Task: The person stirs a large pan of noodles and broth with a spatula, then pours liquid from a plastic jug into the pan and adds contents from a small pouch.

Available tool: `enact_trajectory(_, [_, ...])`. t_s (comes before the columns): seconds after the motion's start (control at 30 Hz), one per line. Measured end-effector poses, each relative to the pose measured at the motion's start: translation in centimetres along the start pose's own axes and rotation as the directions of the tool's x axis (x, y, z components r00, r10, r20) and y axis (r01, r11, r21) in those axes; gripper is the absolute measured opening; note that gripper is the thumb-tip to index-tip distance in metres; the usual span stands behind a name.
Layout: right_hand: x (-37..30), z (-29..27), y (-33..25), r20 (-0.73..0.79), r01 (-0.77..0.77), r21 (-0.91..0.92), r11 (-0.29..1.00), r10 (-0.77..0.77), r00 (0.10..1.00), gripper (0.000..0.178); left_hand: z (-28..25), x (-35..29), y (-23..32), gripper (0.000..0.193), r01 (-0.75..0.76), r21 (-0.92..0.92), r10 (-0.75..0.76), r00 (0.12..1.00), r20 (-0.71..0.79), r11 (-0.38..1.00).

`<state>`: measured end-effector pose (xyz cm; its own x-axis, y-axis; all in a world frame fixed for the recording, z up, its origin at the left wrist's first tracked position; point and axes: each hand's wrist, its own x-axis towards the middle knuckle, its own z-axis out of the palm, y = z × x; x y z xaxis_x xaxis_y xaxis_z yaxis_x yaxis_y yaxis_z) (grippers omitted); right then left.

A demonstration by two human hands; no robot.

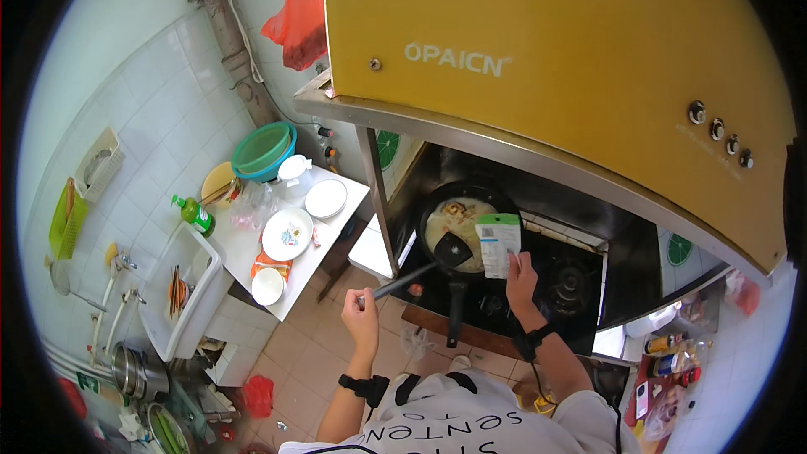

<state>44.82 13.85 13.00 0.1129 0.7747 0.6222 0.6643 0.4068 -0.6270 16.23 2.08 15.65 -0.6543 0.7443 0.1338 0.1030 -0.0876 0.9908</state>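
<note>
My left hand point(360, 311) is closed around the handle of a black spatula point(454, 250). The spatula's broad head rests at the near side of a black frying pan point(456, 307), touching the food. Pale, whitish food point(441, 225) fills the pan, with browned yellowish bits toward its far side. In my right hand point(521, 277) is a small white and green packet point(499, 244), gripped by its lower right edge. It hangs over the right part of the pan and covers some of the contents. Whether anything comes out of the packet, I cannot tell.
A black gas stove point(538, 307) carries the pan, with a bare burner point(570, 284) to its right. Above juts a yellow range hood point(538, 25). On the left, a white table point(340, 231) holds plates, bowls and basins beside a sink point(189, 332). Bottles point(672, 363) stand at the right.
</note>
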Motion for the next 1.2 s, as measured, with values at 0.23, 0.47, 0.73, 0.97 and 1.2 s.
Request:
enact_trajectory(0.23, [-4.5,-2.7,-1.0,-0.187,-0.305,0.216,0.927,0.346,0.919,0.025,2.7,0.4,-0.1,0.017,0.019,0.122,-0.045,0.977,0.210,0.992])
enact_trajectory(0.47, [-13.9,-10.1,-2.9,-0.336,-0.464,0.184,0.866,0.499,0.799,0.018,6.0,0.0,0.7,0.023,0.010,0.151,-0.069,0.916,0.394,0.988])
enact_trajectory(0.73, [-23.7,-17.6,-7.6,-0.489,-0.672,0.127,0.729,0.635,0.597,0.017,6.0,-1.0,-2.1,0.032,0.121,0.213,-0.223,0.796,0.563,0.970])
enact_trajectory(0.97, [-25.7,-18.1,-9.3,-0.507,-0.584,0.355,0.730,0.675,0.537,0.014,3.0,-10.1,-4.4,0.026,0.169,0.082,-0.165,0.569,0.806,0.982])
enact_trajectory(1.2, [-24.1,-19.1,-9.5,-0.329,-0.377,0.622,0.686,0.666,0.669,0.013,5.5,-20.2,0.5,0.049,-0.093,-0.027,0.038,0.109,0.993,0.995])
